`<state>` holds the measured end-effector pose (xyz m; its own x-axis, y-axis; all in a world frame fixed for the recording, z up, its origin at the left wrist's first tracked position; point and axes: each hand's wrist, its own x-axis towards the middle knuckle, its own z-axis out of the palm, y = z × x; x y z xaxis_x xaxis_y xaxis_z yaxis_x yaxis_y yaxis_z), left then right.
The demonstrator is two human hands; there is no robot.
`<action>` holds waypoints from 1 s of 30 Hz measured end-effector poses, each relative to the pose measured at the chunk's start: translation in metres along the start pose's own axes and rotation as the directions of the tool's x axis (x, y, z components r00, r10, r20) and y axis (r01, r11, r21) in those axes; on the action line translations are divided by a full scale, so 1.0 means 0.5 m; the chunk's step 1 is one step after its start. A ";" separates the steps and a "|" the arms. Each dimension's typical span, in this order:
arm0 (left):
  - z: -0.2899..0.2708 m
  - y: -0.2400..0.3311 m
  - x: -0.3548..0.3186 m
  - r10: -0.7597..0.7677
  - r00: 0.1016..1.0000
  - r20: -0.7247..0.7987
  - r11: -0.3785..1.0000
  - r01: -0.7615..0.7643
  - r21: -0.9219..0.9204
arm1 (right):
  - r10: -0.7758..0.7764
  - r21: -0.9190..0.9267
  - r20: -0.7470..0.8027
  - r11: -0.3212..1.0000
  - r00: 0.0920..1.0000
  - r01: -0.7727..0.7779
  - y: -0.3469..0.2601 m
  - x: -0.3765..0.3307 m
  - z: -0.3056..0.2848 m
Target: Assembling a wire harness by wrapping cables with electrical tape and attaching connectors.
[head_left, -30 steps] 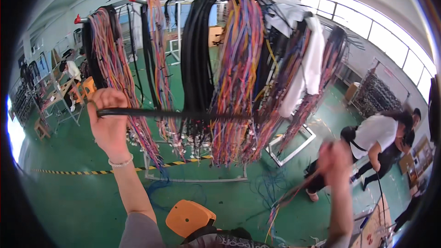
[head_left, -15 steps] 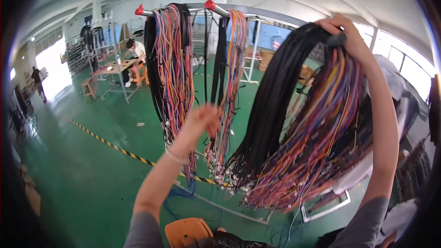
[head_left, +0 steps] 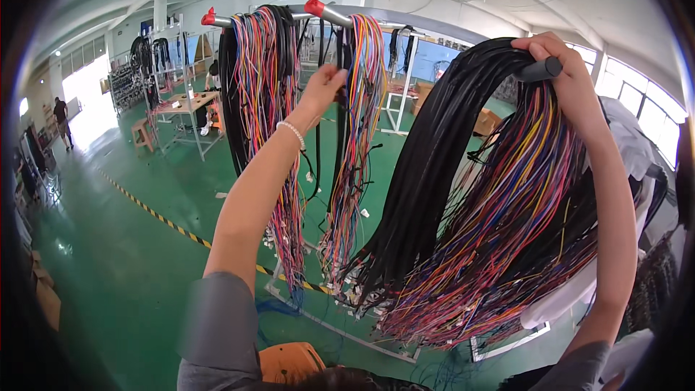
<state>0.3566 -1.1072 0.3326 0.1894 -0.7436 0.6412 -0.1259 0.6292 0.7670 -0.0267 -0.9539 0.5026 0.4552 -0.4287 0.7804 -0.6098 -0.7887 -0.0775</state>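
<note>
My right hand (head_left: 561, 65) is closed round the top of a large wire harness bundle (head_left: 427, 152), beside the round end of a dark grey rod (head_left: 544, 69). Black sleeving hangs on the bundle's left and loose coloured wires fan out on its right. Further left, my left hand (head_left: 323, 93) has its fingers pinched at the black sleeved part of a smaller wire harness bundle (head_left: 365, 72). That bundle hangs over a metal peg with a red tip (head_left: 314, 7). Another hanging bundle (head_left: 264, 80) is just left of my left hand, on a second red-tipped peg (head_left: 208, 17).
An orange stool (head_left: 289, 362) stands close below me. A white metal frame base (head_left: 347, 329) runs under the bundles. Yellow-black tape (head_left: 170, 224) crosses the green floor. At the back are a worktable (head_left: 184, 105) with a person beside it and a person walking (head_left: 62, 123).
My left hand has risen from the lower part of the smaller bundle to its upper black sleeving, and its fingers have closed. My right hand stays at the large bundle's top.
</note>
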 end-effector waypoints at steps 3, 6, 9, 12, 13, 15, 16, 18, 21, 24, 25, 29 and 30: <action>-0.064 0.061 0.019 0.305 0.869 -0.389 0.949 -0.242 0.203 | 0.098 0.099 0.016 0.990 0.995 -0.099 -0.035 -0.010 -0.014; -0.107 0.235 0.050 0.646 0.664 -0.377 0.759 -0.502 0.415 | -0.195 -0.318 -0.316 0.944 0.928 0.090 -0.077 -0.021 -0.075; -0.092 0.431 -0.015 0.837 0.513 -0.190 0.544 -0.746 0.385 | -0.245 -0.165 -0.273 0.965 0.930 0.206 -0.197 -0.028 -0.096; 0.003 0.490 -0.191 0.787 0.617 0.003 0.555 -0.709 0.434 | -0.264 -0.518 -0.325 0.853 0.908 0.063 -0.276 -0.058 0.011; 0.033 0.486 -0.259 0.776 0.623 0.096 0.523 -0.721 0.456 | -0.280 -0.074 -0.005 0.957 0.960 0.279 -0.312 -0.071 0.035; 0.020 0.451 -0.390 0.592 0.787 0.172 0.653 -0.593 0.471 | 0.246 0.089 0.362 0.951 0.899 -0.296 -0.352 -0.143 0.045; -0.003 0.422 -0.460 0.686 0.694 0.219 0.532 -0.684 0.499 | 0.203 0.136 0.244 0.961 0.948 -0.241 -0.365 -0.214 0.073; -0.029 0.358 -0.633 0.700 0.612 0.367 0.477 -0.784 0.397 | 0.283 0.205 0.132 0.930 0.950 -0.306 -0.415 -0.382 0.082; -0.090 0.365 -0.957 0.551 0.745 0.375 0.676 -0.662 0.323 | 0.403 0.142 0.111 0.898 0.908 -0.416 -0.561 -0.600 0.081; -0.092 0.311 -1.134 0.589 0.804 0.084 0.801 -0.595 0.072 | 0.827 0.525 -0.095 0.514 0.554 -0.678 -0.657 -0.799 0.077; -0.084 0.332 -1.162 0.100 0.836 0.539 0.986 -0.010 -0.168 | 0.908 0.733 -0.109 0.347 0.404 -0.585 -0.685 -0.861 0.072; -0.007 0.303 -1.248 -0.349 0.459 0.817 0.029 0.877 -0.480 | 0.886 0.543 -0.359 0.454 0.293 -0.707 -0.868 -1.039 0.045; -0.006 0.329 -1.231 -0.416 0.455 0.787 -0.193 0.802 -0.566 | 0.874 0.343 -0.397 0.424 0.280 -0.838 -0.923 -1.085 0.028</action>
<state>0.2221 -0.5455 0.0639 -0.6281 -0.7781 -0.0074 0.7269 -0.5901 0.3513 0.0171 -0.3635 0.1065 -0.6635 -0.6342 0.3969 -0.4175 -0.1264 -0.8998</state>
